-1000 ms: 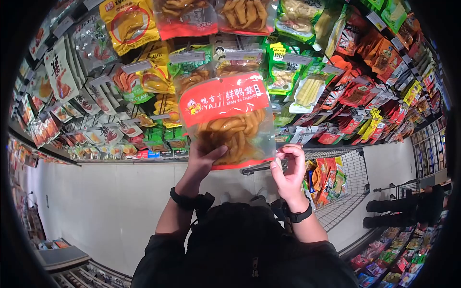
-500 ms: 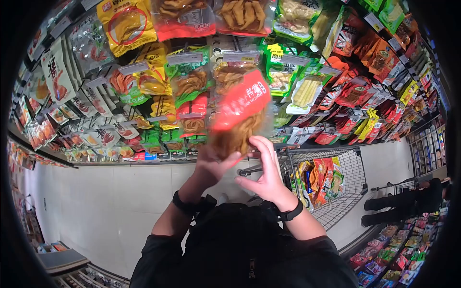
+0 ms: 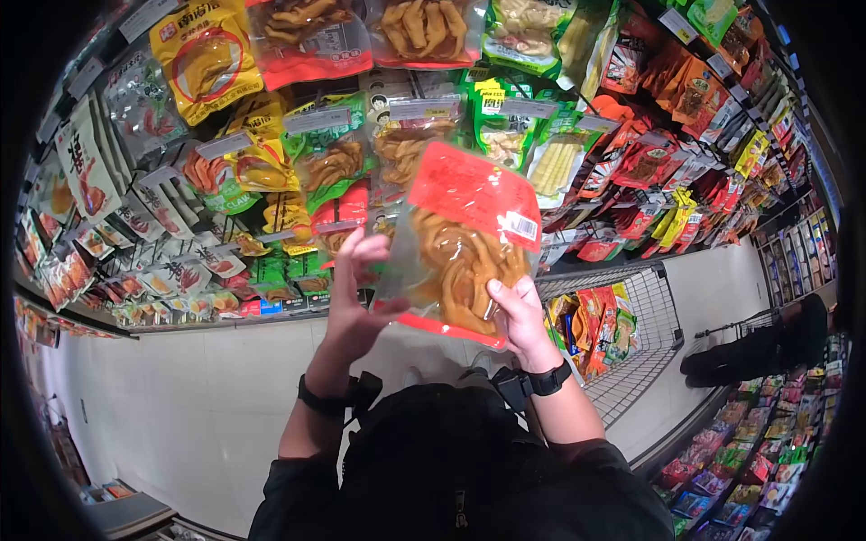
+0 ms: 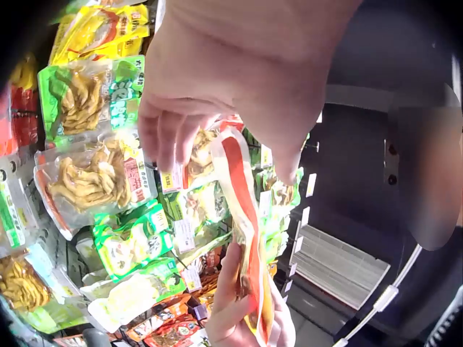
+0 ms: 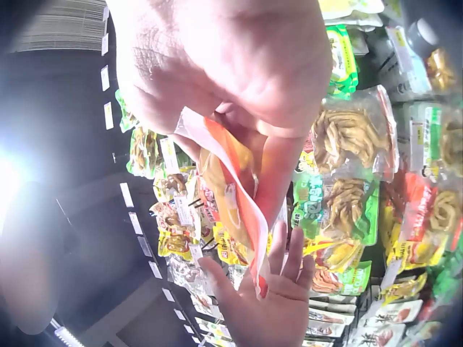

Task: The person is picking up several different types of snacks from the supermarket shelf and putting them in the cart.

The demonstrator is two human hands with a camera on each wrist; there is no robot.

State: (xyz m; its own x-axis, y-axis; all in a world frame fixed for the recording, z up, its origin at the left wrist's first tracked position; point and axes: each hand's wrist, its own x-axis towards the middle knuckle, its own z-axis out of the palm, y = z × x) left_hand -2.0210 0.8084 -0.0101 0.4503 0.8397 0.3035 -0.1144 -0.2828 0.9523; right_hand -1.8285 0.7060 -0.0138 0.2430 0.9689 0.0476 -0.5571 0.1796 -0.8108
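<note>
A clear-and-red packet of duck feet is held up at a tilt, a white barcode label on its red upper part. My right hand grips its lower right edge, thumb across the front. In the right wrist view that hand has the packet edge-on between thumb and fingers. My left hand is beside the packet's lower left corner, fingers spread and relaxed. The left wrist view shows the left hand with nothing gripped, above the packet's edge.
Hanging snack packets fill the shelf in front, including a yellow packet and a green one. A wire shopping cart holding several packets stands at right. Beyond it is a person's dark-clothed leg. Pale floor lies below.
The packet has turned from its printed front to the barcode side. It has passed from the left hand's grip to the right hand's, and the left hand has moved off leftward.
</note>
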